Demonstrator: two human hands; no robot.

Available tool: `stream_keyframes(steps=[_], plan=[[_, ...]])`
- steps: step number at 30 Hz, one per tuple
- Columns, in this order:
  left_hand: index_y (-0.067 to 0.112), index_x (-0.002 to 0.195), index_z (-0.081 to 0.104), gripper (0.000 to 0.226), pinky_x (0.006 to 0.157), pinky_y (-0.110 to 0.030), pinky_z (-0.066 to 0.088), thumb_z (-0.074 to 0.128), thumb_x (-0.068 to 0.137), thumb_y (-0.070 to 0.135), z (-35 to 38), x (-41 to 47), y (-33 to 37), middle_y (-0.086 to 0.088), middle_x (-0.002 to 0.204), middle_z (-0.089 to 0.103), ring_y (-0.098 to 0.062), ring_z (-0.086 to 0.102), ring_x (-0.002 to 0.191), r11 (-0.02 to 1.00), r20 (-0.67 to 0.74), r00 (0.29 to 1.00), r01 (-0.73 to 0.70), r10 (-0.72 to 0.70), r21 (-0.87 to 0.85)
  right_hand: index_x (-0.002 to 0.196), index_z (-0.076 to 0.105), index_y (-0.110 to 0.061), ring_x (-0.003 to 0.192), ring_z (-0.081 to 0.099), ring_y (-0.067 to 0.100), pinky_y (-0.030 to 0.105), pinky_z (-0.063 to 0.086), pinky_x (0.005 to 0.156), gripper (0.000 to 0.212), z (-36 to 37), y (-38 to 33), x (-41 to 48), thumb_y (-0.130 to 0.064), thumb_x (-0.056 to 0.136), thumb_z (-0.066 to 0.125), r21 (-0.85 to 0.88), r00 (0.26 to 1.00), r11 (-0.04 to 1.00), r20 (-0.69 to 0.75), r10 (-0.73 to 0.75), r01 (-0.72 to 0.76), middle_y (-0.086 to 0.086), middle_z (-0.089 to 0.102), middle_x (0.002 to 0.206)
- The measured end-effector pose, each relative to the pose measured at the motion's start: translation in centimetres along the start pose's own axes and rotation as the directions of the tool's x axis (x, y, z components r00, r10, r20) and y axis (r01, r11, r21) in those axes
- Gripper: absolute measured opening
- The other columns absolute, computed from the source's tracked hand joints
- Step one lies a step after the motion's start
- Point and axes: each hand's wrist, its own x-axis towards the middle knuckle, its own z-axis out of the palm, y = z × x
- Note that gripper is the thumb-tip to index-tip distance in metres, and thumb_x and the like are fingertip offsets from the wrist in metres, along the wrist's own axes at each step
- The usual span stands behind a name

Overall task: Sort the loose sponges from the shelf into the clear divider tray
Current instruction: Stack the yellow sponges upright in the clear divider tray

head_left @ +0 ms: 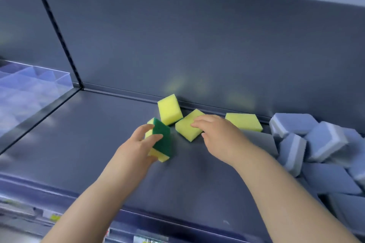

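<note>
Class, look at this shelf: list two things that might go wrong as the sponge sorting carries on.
1. The left hand pinches the green-faced yellow foam sponge by its fingertips; it may slip on the way to the clear plastic divider tray far left.
2. The right hand reaches past the heaped grey-blue sponges; its forearm may topple them.

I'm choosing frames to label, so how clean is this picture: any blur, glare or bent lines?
Head view: the green-faced sponge in the left hand is fairly sharp; the clear divider tray looks hazy; the back panel carries faint yellow reflections; the slotted upright bends slightly, wide-angle; the labels below are smeared.
</note>
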Motion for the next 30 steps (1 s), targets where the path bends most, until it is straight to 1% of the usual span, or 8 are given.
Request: stream_keyframes(steps=[4,9,14,18,22,25,27,30], plan=[[0.015,0.109,0.066,0.043,0.057,-0.029,0.051,0.074,0.073,0.037,0.0,-1.2,0.4,0.000,0.119,0.057,-0.022,0.060,0.060,0.999,-0.111,0.994,0.024,-0.018,0.049,0.141,0.029,-0.028,0.134,0.026,0.017,0.031,0.025,0.104,0.070,0.5,0.1,1.1,0.008,0.082,0.041,-0.216,0.971,0.951,0.139,-0.192,0.219,-0.010,0.023,0.150],[0.023,0.103,0.064,0.040,0.049,-0.030,0.049,0.054,0.080,0.054,-0.8,-1.5,-0.2,0.008,0.099,0.064,-0.021,0.063,0.081,0.982,-0.204,0.979,0.032,0.007,0.187,0.136,0.033,-0.023,0.110,0.043,0.029,0.039,0.040,0.084,0.063,1.9,-0.1,2.8,0.005,0.081,0.048,-0.472,0.938,0.810,0.171,-0.302,0.347,0.007,0.037,0.131],[0.018,0.107,0.060,0.035,0.063,-0.030,0.045,0.059,0.083,0.044,-1.5,-1.2,-0.5,0.006,0.098,0.062,-0.021,0.057,0.092,0.996,-0.254,0.965,0.078,-0.065,0.039,0.100,0.054,-0.009,0.095,0.044,0.028,0.033,0.028,0.065,0.025,2.2,-0.8,3.3,0.003,0.078,0.054,-0.560,0.961,0.781,0.161,-0.224,0.276,0.009,0.044,0.109],[0.015,0.103,0.059,0.036,0.066,-0.029,0.042,0.058,0.082,0.044,-1.8,-0.7,-0.7,0.005,0.093,0.059,-0.021,0.055,0.089,0.998,-0.287,0.956,0.052,-0.056,-0.022,0.065,0.058,-0.016,0.064,0.049,0.023,0.029,0.026,0.052,0.022,1.5,0.1,2.6,0.002,0.051,0.059,-0.617,0.927,0.738,-0.036,-0.373,0.273,0.004,0.052,0.076],[0.018,0.106,0.057,0.039,0.068,-0.030,0.044,0.053,0.083,0.049,-2.0,-0.2,0.1,0.007,0.096,0.059,-0.018,0.054,0.093,0.998,-0.252,0.966,0.048,-0.054,-0.030,0.079,0.062,-0.016,0.094,0.060,0.026,0.034,0.045,0.069,0.021,1.2,0.9,1.3,-0.010,0.060,0.071,-0.464,0.861,0.836,-0.253,-0.441,0.292,0.005,0.062,0.103],[0.021,0.113,0.054,0.040,0.069,-0.029,0.044,0.052,0.085,0.050,-1.9,-0.1,1.0,0.009,0.093,0.055,-0.016,0.053,0.094,0.999,-0.194,0.980,0.033,-0.041,-0.044,0.090,0.057,-0.017,0.119,0.048,0.021,0.033,0.042,0.086,0.018,1.0,1.0,0.2,-0.027,0.075,0.059,-0.228,0.874,0.936,-0.352,-0.336,0.268,0.003,0.055,0.129],[0.022,0.114,0.053,0.039,0.069,-0.029,0.044,0.053,0.085,0.049,-1.7,-0.1,1.5,0.010,0.088,0.051,-0.016,0.052,0.092,0.999,-0.178,0.984,0.015,-0.024,-0.049,0.095,0.050,-0.017,0.124,0.043,0.019,0.032,0.042,0.091,0.020,1.1,1.1,-0.4,-0.032,0.080,0.051,-0.067,0.896,0.968,-0.368,-0.248,0.241,0.000,0.051,0.134],[0.022,0.113,0.056,0.038,0.069,-0.029,0.045,0.055,0.084,0.047,-1.4,-0.2,2.0,0.006,0.090,0.059,-0.018,0.053,0.091,0.999,-0.179,0.984,-0.035,0.028,-0.039,0.097,0.049,-0.013,0.118,0.049,0.025,0.039,0.048,0.089,0.025,1.7,1.4,-1.3,-0.025,0.081,0.063,0.072,0.921,0.982,-0.364,-0.136,0.173,0.002,0.055,0.128]])
